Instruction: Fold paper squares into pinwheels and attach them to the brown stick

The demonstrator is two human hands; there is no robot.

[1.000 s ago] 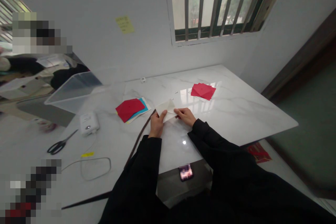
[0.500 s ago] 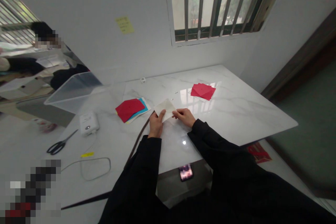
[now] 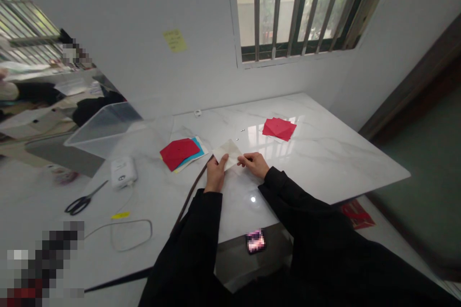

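A square of pale cream paper is held just above the table, one corner pointing away from me. My left hand is closed on its near left edge, thumb lying on top. At the right corner, my right hand pinches the paper with fingers and thumb together. Left of my hands lies a stack of red paper over blue paper and lighter sheets. Farther right is a pile of red paper pieces. Two tiny metallic bits rest beyond the paper.
Black-handled scissors lie at the left near a white device with a cable. A clear plastic bin stands behind them. A wall and barred window bound the far side. Another person's dark sleeve shows at far left.
The view has tilted slightly, so everything sits a little lower. Both hands keep hold of the cream paper, with hardly any shift of the fingers.
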